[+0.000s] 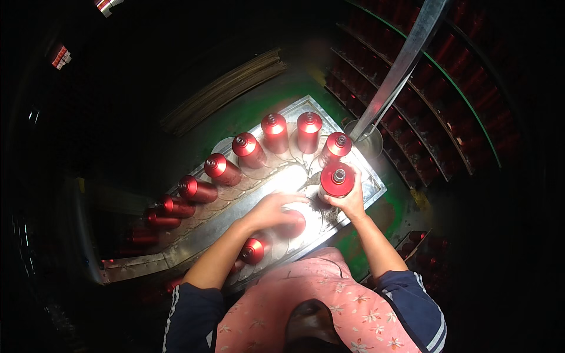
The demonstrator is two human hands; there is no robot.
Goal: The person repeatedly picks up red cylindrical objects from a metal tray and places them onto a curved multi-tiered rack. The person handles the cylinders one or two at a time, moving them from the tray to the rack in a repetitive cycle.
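With the right hand (351,203) closed around an upright red can (337,180) and the left hand (272,210) clasping another can (292,223), steady grips should keep both upright on the metal tabletop (371,187).

Beyond the grip, a curved row of red cans (247,150) stands on a lit metal tray (371,191), w/ a steel bar (400,65) slanting down to the upper right, dark racks of cans (447,100) behind, stacked sheets (229,88) to the upper left.
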